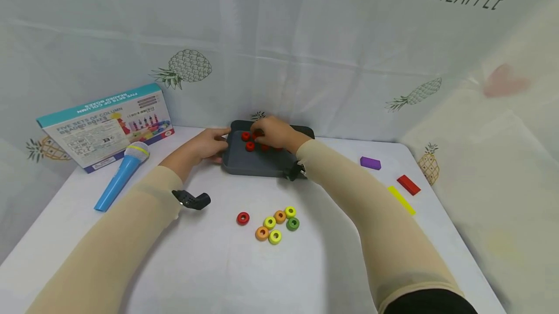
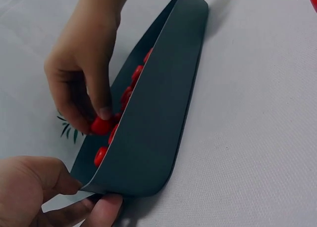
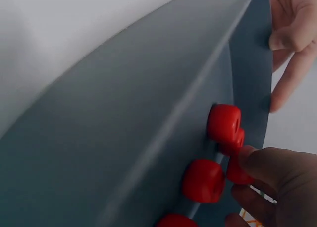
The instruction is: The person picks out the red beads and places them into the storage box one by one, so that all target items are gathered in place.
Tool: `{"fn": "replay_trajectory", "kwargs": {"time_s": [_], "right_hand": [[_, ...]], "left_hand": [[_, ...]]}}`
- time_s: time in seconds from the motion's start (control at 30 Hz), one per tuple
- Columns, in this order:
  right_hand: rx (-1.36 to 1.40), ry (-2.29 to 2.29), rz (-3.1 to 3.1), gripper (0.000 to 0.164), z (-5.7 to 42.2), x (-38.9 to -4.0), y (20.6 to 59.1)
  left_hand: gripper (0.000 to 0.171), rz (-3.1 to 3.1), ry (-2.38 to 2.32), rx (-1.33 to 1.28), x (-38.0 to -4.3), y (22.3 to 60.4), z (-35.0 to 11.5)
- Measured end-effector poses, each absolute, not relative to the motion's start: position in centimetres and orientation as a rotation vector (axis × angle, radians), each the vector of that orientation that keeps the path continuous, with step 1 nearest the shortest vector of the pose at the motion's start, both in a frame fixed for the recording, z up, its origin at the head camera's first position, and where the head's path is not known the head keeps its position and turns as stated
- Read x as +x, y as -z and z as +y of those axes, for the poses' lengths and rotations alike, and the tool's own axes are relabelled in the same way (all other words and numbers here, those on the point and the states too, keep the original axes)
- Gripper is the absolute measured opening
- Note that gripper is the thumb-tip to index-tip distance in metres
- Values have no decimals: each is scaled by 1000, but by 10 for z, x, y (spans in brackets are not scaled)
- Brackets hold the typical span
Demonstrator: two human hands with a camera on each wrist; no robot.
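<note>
A dark grey tray (image 1: 236, 163) lies near the back of the table with several red beads (image 1: 250, 146) in it. My left hand (image 1: 206, 145) grips the tray's left end, its thumb at the rim and fingers lower down, as the left wrist view shows. Reaching over the tray, my right hand (image 1: 275, 132) pinches one red bead (image 2: 102, 126) between thumb and fingers. Other red beads (image 3: 203, 181) stand right beside those fingertips in the right wrist view.
In front of the tray lie a lone red bead (image 1: 242, 218) and a group of yellow, orange and green beads (image 1: 269, 222). At left, a blue toy microphone (image 1: 118, 180) lies before a printed box (image 1: 109, 127). Purple (image 1: 370, 162), red (image 1: 408, 185) and yellow blocks (image 1: 401, 200) lie at right.
</note>
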State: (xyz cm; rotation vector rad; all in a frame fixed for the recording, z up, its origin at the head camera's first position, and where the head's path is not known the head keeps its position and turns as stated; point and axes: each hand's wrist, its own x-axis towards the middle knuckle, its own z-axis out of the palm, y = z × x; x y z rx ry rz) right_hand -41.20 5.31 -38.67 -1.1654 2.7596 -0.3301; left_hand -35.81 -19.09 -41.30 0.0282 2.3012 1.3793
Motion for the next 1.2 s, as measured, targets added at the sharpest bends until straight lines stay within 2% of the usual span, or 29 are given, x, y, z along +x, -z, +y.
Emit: {"fn": "replay_trajectory", "kwargs": {"time_s": [0.6,0.83,1.03,1.2], "right_hand": [[-1112,337,2823,32,54,-413,398],[-1036,516,2821,36,70,-407,395],[-1033,670,2818,37,86,-382,381],[-1232,707,2712,34,86,-338,365]], "left_hand": [[67,2310,-1369,21,-356,412,-190],[68,2313,-1376,18,-354,415,-189],[69,2314,-1379,25,-356,417,-190],[68,2337,-1358,29,-357,414,-191]]}}
